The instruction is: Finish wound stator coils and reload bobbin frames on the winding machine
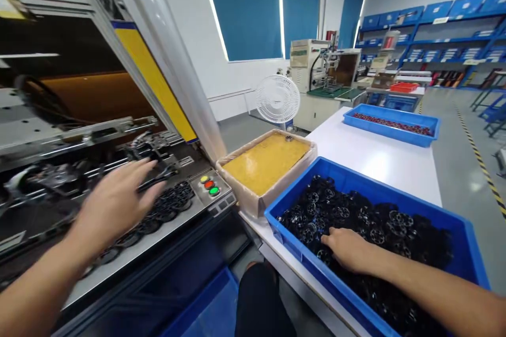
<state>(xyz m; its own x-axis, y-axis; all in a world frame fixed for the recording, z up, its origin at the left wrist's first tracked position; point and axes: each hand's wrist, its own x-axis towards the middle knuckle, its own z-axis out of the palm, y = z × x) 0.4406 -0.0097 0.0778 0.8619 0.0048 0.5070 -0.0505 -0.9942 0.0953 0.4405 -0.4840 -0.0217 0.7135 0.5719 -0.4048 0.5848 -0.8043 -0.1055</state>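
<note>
"Where were the worker's hands?"

"The left hand (114, 200) was raised at the front of a machine (110, 137), near a row of black discs (174, 200), its fingers outstretched and thumb well parted, with nothing visible in their hold. The right hand (350, 247) reached into a blue bin (356, 181), fingers curled down against black wheel-like parts (377, 234); whether they had hold of one could not be told."

"And those parts?"

"Heaped in the bin along the near edge of the white surface (371, 158), beside a carton (243, 196) at its left corner."

"Farther back?"

"A second bin (395, 134) of reddish pieces (391, 124) rested near the far edge; a white fan (278, 99) stood behind the carton."
</note>
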